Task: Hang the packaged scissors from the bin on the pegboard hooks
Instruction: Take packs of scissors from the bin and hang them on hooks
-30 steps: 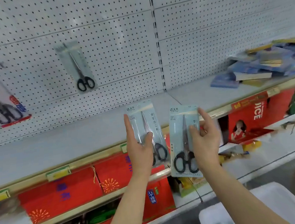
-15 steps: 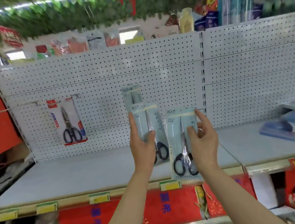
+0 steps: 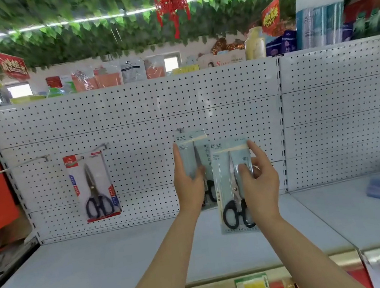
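Hanging step, mid-approach: both hands are up at the pegboard (image 3: 134, 117), each grasping one pale-blue scissors pack. Left hand (image 3: 188, 186) holds the left pack (image 3: 194, 157) with fingers along its edge and thumb across the front, its top just under a hook (image 3: 180, 130) on the board; whether another pack already hangs behind it cannot be told. Right hand (image 3: 259, 183) pinches the right pack (image 3: 230, 186) in front of the shelf (image 3: 103, 267), lower and not at any hook. Next move likely needs the left pack's hang hole lined up with the hook tip and slid on. Count: two blue packs in hand, one red-carded pack (image 3: 93, 186) hanging at left, about three hooks visible; bin not in view.
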